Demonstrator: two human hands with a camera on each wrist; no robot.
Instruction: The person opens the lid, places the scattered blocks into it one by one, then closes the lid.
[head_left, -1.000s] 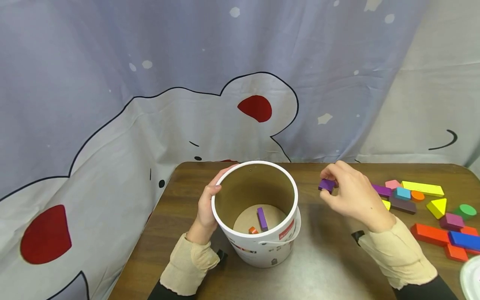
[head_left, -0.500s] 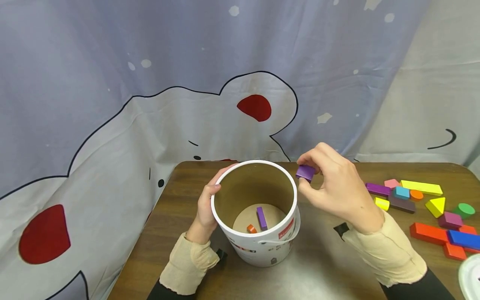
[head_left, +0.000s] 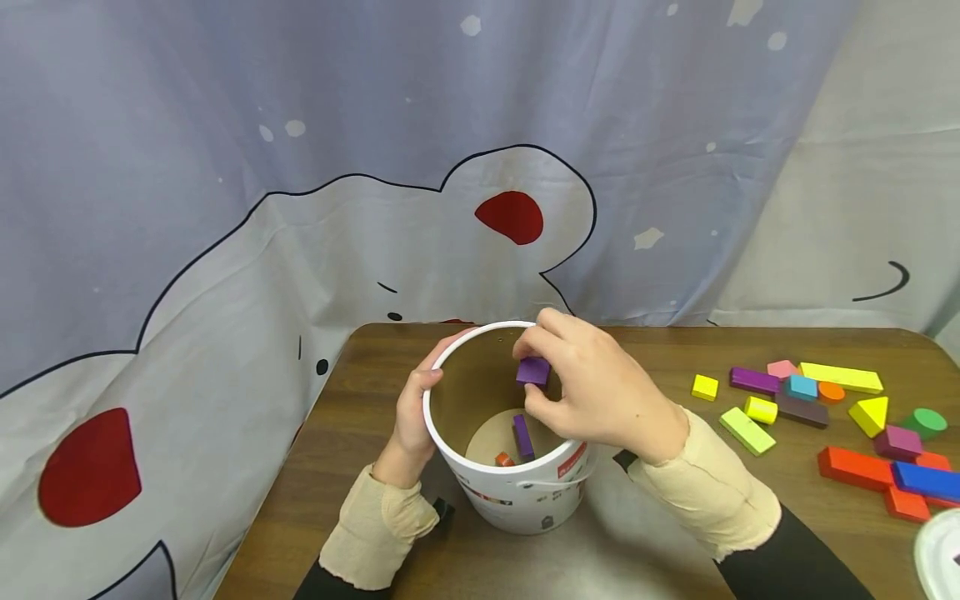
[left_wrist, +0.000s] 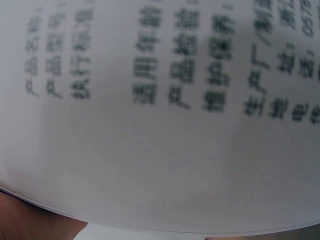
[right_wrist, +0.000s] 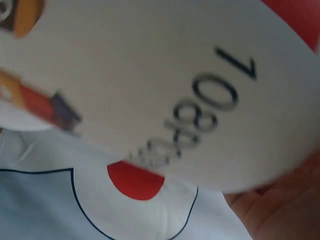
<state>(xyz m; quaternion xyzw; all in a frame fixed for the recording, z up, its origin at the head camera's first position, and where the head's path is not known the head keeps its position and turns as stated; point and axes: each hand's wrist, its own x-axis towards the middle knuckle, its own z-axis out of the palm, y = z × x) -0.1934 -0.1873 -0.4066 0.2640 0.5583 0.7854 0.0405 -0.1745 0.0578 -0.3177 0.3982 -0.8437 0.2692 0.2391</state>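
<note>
A white bucket [head_left: 517,508] with a wire-like handle stands on the wooden table. My left hand [head_left: 412,408] grips its left side, thumb at the rim and fingers round the back. Over the bucket's mouth, my right hand [head_left: 600,387] pinches a purple block [head_left: 532,371] between thumb and fingers. On the bucket floor lie a long purple block [head_left: 522,437] and a small orange block [head_left: 504,459]. Printed bucket wall [left_wrist: 150,160] fills the left wrist view. In the right wrist view the wall [right_wrist: 125,75] covers most of the frame, hiding the held block.
Several coloured blocks lie on the right of the table, among them a yellow cube [head_left: 705,387], a lime plank [head_left: 747,431], a red block [head_left: 855,468] and a green cylinder [head_left: 926,422]. A white round lid-like object [head_left: 937,554] sits at the right edge. A patterned curtain [head_left: 300,250] hangs behind.
My right hand has carried the purple block leftward from beside the other blocks to over the bucket's mouth. My left hand and the bucket stay in place.
</note>
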